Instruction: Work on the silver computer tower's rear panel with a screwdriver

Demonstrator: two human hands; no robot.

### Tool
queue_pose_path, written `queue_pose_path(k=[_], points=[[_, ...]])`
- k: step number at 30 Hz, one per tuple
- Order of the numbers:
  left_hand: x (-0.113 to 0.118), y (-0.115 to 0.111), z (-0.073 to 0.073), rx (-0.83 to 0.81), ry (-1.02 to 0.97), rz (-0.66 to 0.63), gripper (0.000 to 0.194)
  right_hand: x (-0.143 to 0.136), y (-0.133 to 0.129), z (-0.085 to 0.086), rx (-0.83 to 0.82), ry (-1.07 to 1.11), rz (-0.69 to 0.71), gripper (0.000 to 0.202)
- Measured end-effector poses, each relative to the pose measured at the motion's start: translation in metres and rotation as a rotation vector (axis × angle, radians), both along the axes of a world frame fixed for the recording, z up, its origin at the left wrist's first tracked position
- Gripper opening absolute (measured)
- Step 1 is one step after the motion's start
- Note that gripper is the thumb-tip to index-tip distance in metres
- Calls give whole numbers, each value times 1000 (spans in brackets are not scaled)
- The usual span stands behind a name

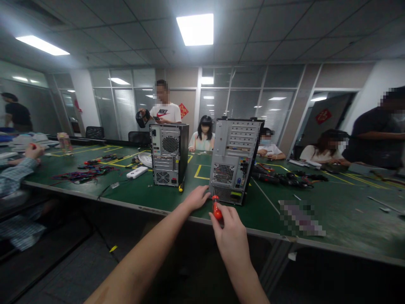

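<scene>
Judged step in hand: screwdriver work at lower rear of tall grey-and-black metal PC tower [222, 145]. Stood upright, rear toward both hands, near front edge of green-topped table [262, 215] w/ yellow marked lines, to the right of & apart from shorter black-and-grey metal tower [170, 154].

RH: grasped orange-red-handled screwdriver [217, 213] in right hand [232, 230], betw. thumb & fingers; aimed thin shaft up & fwd at lower left part of tall tower's rear. Could not confirm tip contact: too small.

LH: held no tool in left hand [198, 198]; laid low w/ fingers extended to lower left edge of tall tower, prob. bracing. Could not tell exact finger contact.

Saw also yellow-and-black-handled screwdriver [181, 188] at base of shorter tower, unheld.

Next move, as judged: called for square seating of tip, shaft kept in line, steady fwd pressure during any turn, & LH brace vs. tower shift. Risked slip & scratched metal if angled.
</scene>
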State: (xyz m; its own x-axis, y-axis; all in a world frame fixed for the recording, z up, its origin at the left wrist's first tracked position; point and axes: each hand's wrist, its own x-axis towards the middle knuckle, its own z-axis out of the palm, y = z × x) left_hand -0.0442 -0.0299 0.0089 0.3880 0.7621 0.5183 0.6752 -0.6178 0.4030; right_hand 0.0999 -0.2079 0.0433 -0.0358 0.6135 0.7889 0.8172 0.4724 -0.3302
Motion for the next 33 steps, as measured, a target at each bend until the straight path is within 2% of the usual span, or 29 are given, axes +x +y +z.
queue_pose_path(k=[5,10,15,19,25,30,33], points=[[0,0,0,-6,-1,0,34,0,0,0,15,27,-2,22],[-1,-1,1,7,0,-24,32,2,-1,1,0,-109,34,32],[-1,0,0,-1,3,-11,33,1,1,-1,-7,11,-18,21],[-1,0,1,0,0,-19,33,1,1,-1,12,49,-20,21],[0,-1,1,-10,7,-19,33,2,-2,2,13,-138,18,32],[-1,1,-2,-10,6,-18,33,0,0,1,-31,-15,-46,14],[-1,2,-3,-7,0,-17,34,0,1,1,-5,33,-60,14]])
